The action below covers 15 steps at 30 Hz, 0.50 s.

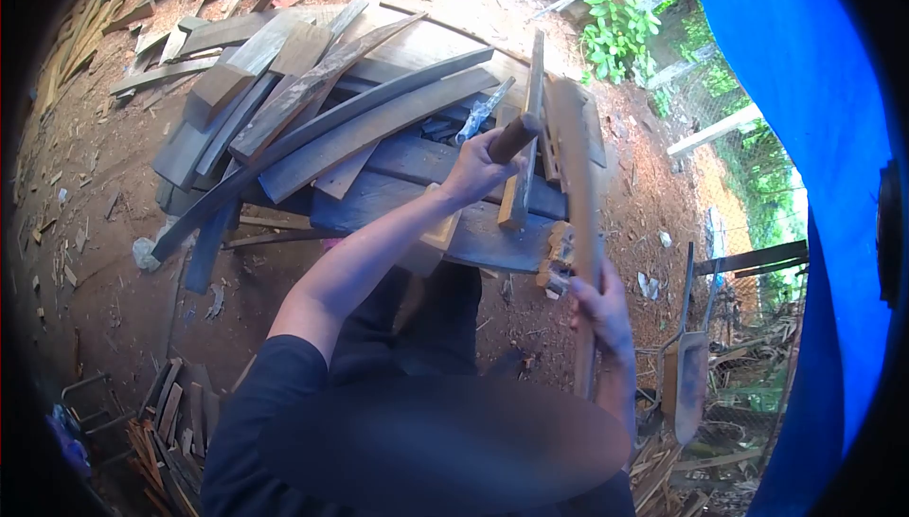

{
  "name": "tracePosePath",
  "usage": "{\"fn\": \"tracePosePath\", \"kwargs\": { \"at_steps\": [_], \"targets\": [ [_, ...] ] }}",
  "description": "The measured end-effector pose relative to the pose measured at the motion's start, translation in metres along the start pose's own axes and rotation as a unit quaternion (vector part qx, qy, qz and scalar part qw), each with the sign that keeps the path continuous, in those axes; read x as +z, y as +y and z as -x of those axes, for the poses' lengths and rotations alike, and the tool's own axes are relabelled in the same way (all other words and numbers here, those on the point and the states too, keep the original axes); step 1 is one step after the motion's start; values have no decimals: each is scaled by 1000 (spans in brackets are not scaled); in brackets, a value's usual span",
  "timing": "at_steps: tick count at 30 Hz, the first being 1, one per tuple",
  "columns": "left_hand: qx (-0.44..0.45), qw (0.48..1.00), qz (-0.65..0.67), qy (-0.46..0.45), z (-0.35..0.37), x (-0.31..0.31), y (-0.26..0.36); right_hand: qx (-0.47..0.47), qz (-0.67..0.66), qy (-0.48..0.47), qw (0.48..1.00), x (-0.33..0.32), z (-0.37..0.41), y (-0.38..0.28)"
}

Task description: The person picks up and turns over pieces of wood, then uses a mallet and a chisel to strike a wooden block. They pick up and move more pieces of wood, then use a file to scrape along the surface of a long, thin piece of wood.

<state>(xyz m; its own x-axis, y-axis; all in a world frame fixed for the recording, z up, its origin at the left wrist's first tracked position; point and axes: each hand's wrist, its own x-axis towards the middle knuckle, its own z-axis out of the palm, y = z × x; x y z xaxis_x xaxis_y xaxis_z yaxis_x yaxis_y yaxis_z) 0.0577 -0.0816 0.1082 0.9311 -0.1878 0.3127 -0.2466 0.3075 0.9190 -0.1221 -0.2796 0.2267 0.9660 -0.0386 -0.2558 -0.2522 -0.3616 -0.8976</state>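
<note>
My left hand point(481, 172) is closed around a short, dark brown wooden handle point(514, 139) above the work surface; whether a tool head belongs to it is hidden. In my right hand point(604, 304) is the near part of a long wooden board point(575, 167), slightly blurred, its far end pointing away from me. Left of that board, a narrow wooden strip point(533, 100) stretches over the dark wooden bench point(488, 240). A small stepped wooden block point(557, 257) sits by the bench's right edge.
Several planks and beams point(379, 129) lie stacked across the bench's left side, some overhanging. Wood scraps point(175, 422) lie at lower left. A wheelbarrow-like metal object point(688, 375) stands at right, below a blue tarp point(795, 62). Behind grows a leafy plant point(617, 34).
</note>
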Motion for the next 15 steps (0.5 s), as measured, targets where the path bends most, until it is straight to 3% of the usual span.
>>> {"fn": "tracePosePath", "kwargs": {
  "at_steps": [2,5,6,7,9,11,13,15],
  "targets": [
    [5,1000,-1,8,3,-1,1,-46,-90,37,994,-1,16,-11],
    [21,1000,-16,14,2,3,3,-106,-77,68,989,15,10,-7],
    [25,999,-32,17,2,5,3,-6,-31,38,999,12,5,-1],
    [27,999,-31,15,2,7,1,-7,-32,40,999,8,5,2],
    [24,999,-1,44,-2,4,1,-40,99,10,994,9,-1,-6],
    [11,999,2,40,1,-2,3,-20,54,-6,998,3,13,-20],
    [1,1000,9,29,5,0,5,-75,-82,31,993,4,23,-21],
    [26,999,-30,29,6,4,7,-61,-69,53,994,14,17,-14]
  ]
}}
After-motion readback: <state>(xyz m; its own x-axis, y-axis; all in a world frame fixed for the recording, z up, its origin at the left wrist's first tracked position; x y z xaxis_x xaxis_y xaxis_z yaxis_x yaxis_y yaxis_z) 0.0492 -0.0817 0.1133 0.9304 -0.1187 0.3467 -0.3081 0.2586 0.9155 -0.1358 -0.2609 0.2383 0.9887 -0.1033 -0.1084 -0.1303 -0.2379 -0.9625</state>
